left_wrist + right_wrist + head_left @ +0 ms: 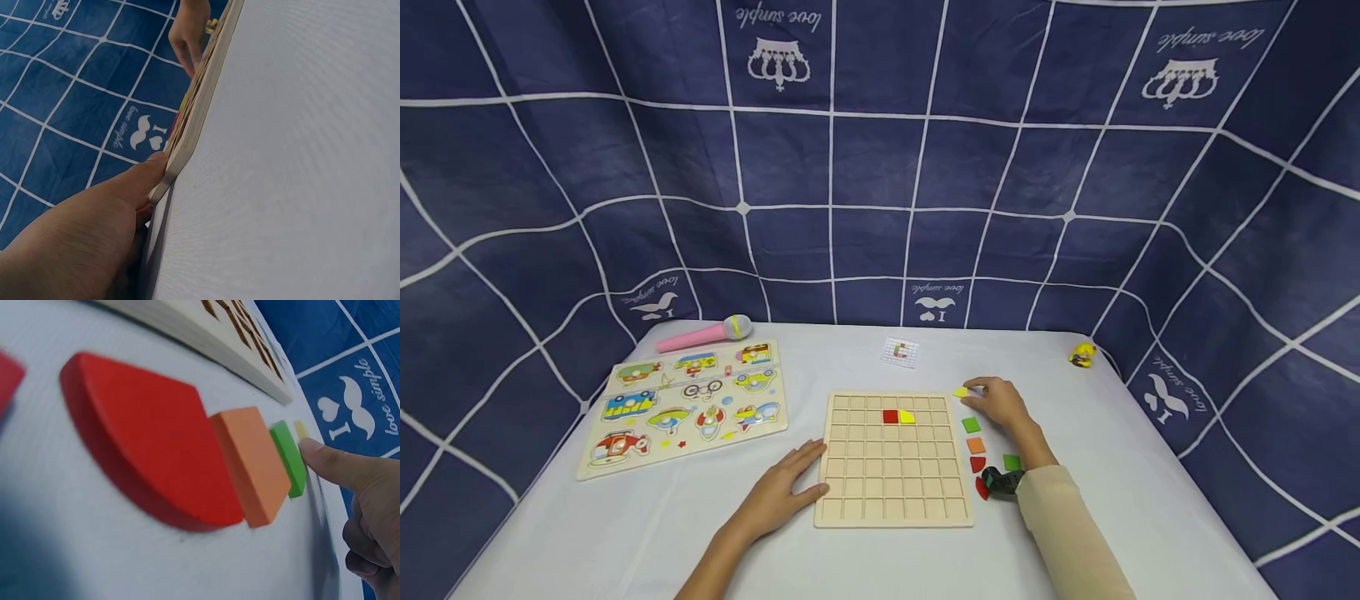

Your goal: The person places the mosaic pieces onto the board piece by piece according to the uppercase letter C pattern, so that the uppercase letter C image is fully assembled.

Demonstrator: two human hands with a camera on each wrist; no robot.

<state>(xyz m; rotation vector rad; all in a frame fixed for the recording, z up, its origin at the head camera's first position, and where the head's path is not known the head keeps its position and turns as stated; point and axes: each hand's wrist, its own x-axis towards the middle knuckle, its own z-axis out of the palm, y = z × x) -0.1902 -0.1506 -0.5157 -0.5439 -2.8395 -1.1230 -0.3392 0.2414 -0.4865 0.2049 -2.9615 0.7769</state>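
A wooden grid board lies on the table, with a red square block and a yellow block with one curved side side by side in its upper cells. My left hand rests at the board's left edge, fingers extended; the left wrist view shows its fingertips against the rim. Beyond the board's upper right corner, my right hand pinches another yellow block at its fingertips. In the right wrist view this yellow block is mostly behind the fingertip, just past a green block.
Right of the board lie an orange block, red curved blocks and another green block. A pattern card sits behind the board. Leftward are a vehicle puzzle and pink microphone; a yellow figurine stands far right.
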